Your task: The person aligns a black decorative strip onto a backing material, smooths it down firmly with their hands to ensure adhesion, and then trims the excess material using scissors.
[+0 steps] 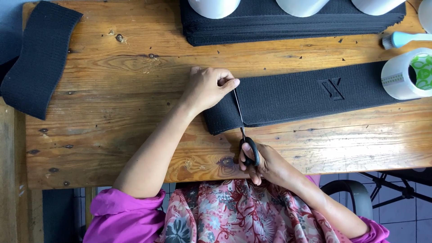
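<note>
Head view showed the left hand (pixel 208 87) pressing the wide black elastic band (pixel 297 96), lying lengthwise toward frame right, while the right hand (pixel 261 162) gripped black-handled scissors (pixel 245 135) crossing it on the wooden worktop (pixel 112 117).

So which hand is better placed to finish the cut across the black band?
The right hand: it already grips the scissors, whose blades lie across the black elastic band. The left hand pins the band's end.
</note>
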